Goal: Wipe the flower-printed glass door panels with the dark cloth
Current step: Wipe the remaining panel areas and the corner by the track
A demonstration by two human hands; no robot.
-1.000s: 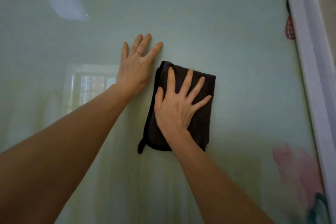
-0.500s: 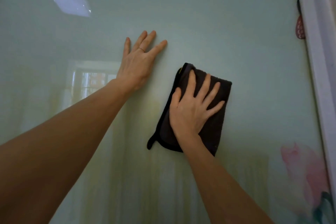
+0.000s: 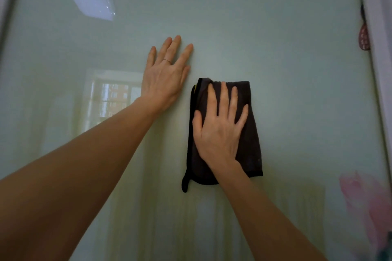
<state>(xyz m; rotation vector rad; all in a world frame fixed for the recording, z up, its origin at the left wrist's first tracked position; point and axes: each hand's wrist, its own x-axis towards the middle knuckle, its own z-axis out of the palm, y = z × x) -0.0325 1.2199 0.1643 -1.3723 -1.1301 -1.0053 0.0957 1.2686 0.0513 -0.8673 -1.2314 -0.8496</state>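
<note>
Since the dark cloth [image 3: 251, 146] has been swung from tilted to upright, pressed on the glass door panel [image 3: 297, 70] by the spread fingers of the right hand [image 3: 218, 133] beside the flat, empty left hand [image 3: 164, 78], wiping is judged ongoing.

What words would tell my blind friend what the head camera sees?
A right hand presses a dark cloth flat on a pale green glass door. The left hand rests flat beside it. A pink flower print shows lower right.
</note>
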